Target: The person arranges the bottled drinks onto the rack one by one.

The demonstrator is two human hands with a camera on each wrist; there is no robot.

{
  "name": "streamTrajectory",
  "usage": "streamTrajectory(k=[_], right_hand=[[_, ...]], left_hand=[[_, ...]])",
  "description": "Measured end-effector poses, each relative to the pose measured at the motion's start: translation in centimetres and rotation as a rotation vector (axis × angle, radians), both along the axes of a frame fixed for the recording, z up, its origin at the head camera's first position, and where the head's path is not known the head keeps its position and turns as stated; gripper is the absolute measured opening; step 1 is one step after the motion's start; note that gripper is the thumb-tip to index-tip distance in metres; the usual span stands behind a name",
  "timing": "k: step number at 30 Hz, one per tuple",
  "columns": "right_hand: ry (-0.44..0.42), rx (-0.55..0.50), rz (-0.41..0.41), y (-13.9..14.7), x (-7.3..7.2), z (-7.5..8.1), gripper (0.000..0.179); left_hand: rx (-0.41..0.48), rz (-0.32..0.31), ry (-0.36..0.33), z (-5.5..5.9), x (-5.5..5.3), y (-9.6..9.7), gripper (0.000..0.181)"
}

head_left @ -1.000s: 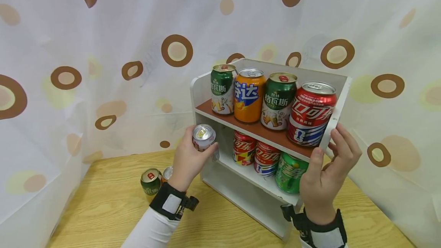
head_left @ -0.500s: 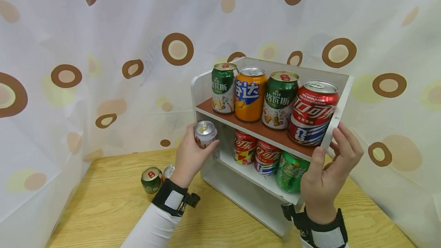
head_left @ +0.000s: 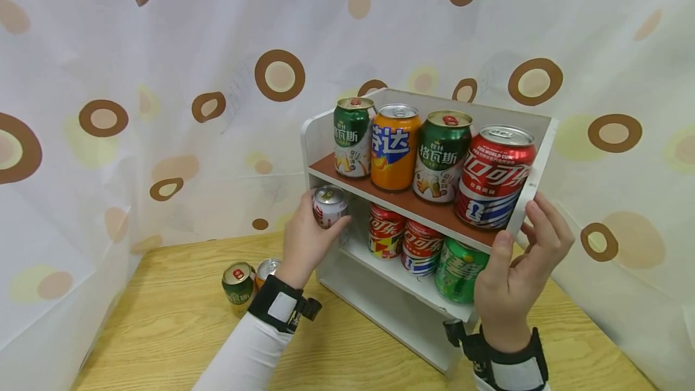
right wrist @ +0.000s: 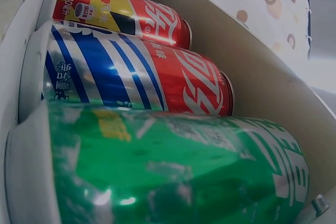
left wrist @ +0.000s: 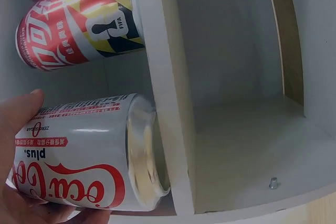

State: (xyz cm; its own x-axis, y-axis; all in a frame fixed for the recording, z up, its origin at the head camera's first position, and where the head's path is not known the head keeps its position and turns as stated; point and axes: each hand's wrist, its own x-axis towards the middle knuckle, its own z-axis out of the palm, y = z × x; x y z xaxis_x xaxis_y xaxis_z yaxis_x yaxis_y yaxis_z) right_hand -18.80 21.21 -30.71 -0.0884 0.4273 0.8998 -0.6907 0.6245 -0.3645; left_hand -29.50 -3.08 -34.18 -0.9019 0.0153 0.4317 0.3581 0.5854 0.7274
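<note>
My left hand point(head_left: 309, 237) grips a silver-white Coca-Cola plus can point(head_left: 329, 210) at the left end of the small white shelf unit's point(head_left: 387, 273) middle level. In the left wrist view, fingers and thumb wrap the Coca-Cola plus can point(left wrist: 79, 156), its end right at the shelf board. Beside it on that level stand two red Coca-Cola cans point(head_left: 385, 231) and a green Sprite can point(head_left: 460, 270). My right hand point(head_left: 518, 276) holds the unit's right side panel, thumb at the front edge and fingertips against the outer face.
Along the brown top shelf stand a green can point(head_left: 352, 137), an orange Fanta can point(head_left: 395, 146), another green can point(head_left: 442, 155) and a red Coca-Cola can point(head_left: 495, 177). A green can point(head_left: 238, 282) and an orange can point(head_left: 268, 268) stand on the wooden table point(head_left: 179, 318), behind my left wrist.
My left hand has moved right and slightly away from me, carrying the Coca-Cola plus can in under the top shelf's left end. My right hand stays at the side panel.
</note>
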Motion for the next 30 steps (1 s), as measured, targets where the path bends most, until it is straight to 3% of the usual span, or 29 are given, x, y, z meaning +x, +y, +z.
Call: streamTrajectory(k=[20, 30], right_hand=[[0.009, -0.004, 0.004, 0.0, 0.0, 0.0, 0.030], [-0.005, 0.003, -0.002, 0.2, 0.0, -0.1, 0.031]], left_hand=[[0.089, -0.004, 0.053, -0.6, -0.7, 1.9, 0.074], [0.129, -0.014, 0.020, -0.8, -1.1, 2.6, 0.078]])
